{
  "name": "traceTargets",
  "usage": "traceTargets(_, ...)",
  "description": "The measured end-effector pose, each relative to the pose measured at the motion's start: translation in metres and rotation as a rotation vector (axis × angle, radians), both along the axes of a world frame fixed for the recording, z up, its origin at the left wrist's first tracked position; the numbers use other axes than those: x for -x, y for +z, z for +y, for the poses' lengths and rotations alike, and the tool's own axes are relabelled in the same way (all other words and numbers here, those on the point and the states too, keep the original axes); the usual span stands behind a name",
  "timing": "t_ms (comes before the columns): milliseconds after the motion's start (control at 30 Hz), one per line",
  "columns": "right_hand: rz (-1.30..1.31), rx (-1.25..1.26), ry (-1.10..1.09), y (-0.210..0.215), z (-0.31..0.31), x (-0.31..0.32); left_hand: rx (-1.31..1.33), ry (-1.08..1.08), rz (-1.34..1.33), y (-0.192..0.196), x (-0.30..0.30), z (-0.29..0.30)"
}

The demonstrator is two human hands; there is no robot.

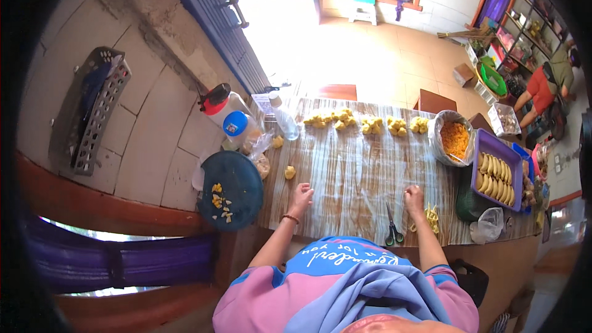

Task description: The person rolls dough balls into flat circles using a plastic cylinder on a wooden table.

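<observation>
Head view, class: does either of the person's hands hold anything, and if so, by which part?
Nothing is visibly held. The left hand and right hand both rest on the striped table covering, apart from the scissors; the hands are too small to rule out a scrap beneath them.

Both hands (301, 197) (414, 199) rest, seemingly empty, on the striped table (351, 172) near scissors (392, 229).

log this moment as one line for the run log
left hand: resting on striped table, empty | right hand: on table beside scissors and yellow strips | dough lumps along far edge
</observation>
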State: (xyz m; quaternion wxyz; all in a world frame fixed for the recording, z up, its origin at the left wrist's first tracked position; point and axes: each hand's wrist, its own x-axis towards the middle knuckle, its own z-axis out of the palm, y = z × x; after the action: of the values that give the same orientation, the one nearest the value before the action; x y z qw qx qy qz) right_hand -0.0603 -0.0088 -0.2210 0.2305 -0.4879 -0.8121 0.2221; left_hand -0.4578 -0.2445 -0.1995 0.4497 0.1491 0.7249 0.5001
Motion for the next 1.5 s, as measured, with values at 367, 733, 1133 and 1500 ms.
traceTargets(367, -0.297, -0.076, -0.128, 0.024, -0.057, -0.095, 0.001, -0.222, -0.027, 0.005, -0.052, 0.033)
traceTargets(733, -0.427, -0.243, 0.282, -0.012, -0.055, -0.131, -0.156, -0.286, -0.124, -0.010, -0.097, 0.036)
traceTargets(1133, 0.393, 0.515, -0.151, 0.050, -0.020, -0.146, 0.108, -0.268, -0.182, 0.030, -0.138, 0.009)
traceTargets(1500, -0.365, 0.007, -0.007, 0.031, -0.061, -0.137, 0.131, -0.322, -0.168, 0.030, -0.153, 0.013)
